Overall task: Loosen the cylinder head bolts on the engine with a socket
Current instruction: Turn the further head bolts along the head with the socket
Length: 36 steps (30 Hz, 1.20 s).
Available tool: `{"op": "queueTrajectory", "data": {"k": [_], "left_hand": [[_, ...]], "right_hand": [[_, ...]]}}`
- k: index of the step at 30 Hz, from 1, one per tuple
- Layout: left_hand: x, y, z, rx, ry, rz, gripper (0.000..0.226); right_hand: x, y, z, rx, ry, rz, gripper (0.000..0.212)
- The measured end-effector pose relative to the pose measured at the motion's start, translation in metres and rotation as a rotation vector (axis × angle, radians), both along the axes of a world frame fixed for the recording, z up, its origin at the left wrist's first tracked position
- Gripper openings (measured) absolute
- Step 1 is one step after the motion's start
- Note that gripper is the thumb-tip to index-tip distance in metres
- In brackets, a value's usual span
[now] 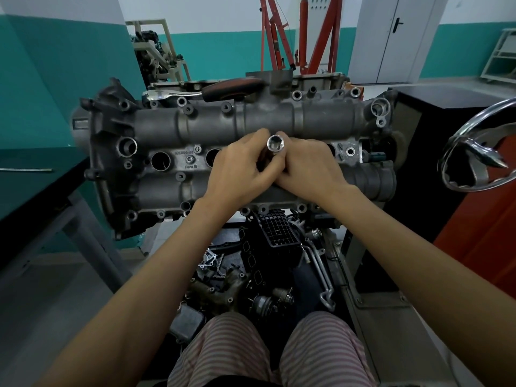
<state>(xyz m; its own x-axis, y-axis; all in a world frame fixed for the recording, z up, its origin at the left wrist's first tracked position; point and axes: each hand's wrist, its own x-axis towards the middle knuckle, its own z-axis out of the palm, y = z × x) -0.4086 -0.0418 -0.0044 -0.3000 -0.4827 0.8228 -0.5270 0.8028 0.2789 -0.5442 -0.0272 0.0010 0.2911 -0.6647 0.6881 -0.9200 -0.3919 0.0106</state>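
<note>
The engine (237, 152) fills the middle, its centre covered by both hands, so any bolt beneath is hidden. The left hand (240, 170) and right hand (310, 166) curl together around a chrome socket (276, 143), whose open end rises between the fingertips.

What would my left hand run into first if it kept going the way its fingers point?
The left hand points up and right at the socket it already grips; beyond that, probably the far cam cover ridge, though depth is unclear.
</note>
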Motion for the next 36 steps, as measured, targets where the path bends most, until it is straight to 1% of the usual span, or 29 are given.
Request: {"op": "queueTrajectory", "data": {"k": [5,7,9,13,16,20,25,28,31,34,36], "left_hand": [[0.0000,-0.0016,0.0006,0.006,0.021,0.013,0.047],[0.0001,-0.0012,0.0008,-0.016,0.032,0.009,0.043],[-0.0004,-0.0009,0.0003,-0.025,0.032,0.008,0.041],[-0.0012,0.0006,-0.0013,-0.017,-0.020,0.018,0.031],[-0.0013,0.0012,-0.0003,-0.030,-0.018,0.054,0.022],[0.0015,-0.0026,-0.0003,-0.027,0.045,0.013,0.041],[-0.0001,-0.0013,-0.0011,-0.039,0.051,0.009,0.040],[-0.0002,0.0013,-0.0004,-0.033,0.005,0.012,0.026],[-0.0016,0.0021,-0.0001,-0.048,0.018,0.032,0.018],[-0.0009,-0.0010,-0.0021,-0.059,0.060,0.049,0.027],[-0.0002,-0.0025,-0.0020,-0.053,0.068,0.035,0.032]], "right_hand": [[0.0009,-0.0023,-0.0011,-0.003,0.017,-0.058,0.039],[0.0001,-0.0027,-0.0001,0.021,0.030,-0.063,0.038],[-0.0013,-0.0030,0.0006,0.036,0.029,-0.045,0.032],[-0.0010,-0.0035,-0.0002,0.034,0.062,-0.049,0.022],[0.0002,-0.0032,-0.0005,-0.002,0.017,-0.058,0.029],[0.0002,-0.0026,0.0003,-0.010,0.009,-0.068,0.042],[-0.0010,-0.0029,0.0002,0.024,0.036,-0.019,0.034],[-0.0002,-0.0018,0.0003,-0.012,0.055,0.003,0.040],[-0.0002,-0.0011,-0.0004,-0.016,0.017,-0.007,0.037],[0.0009,-0.0013,0.0004,-0.003,0.021,-0.054,0.046],[0.0001,-0.0025,0.0000,0.009,0.045,-0.066,0.045]]}}
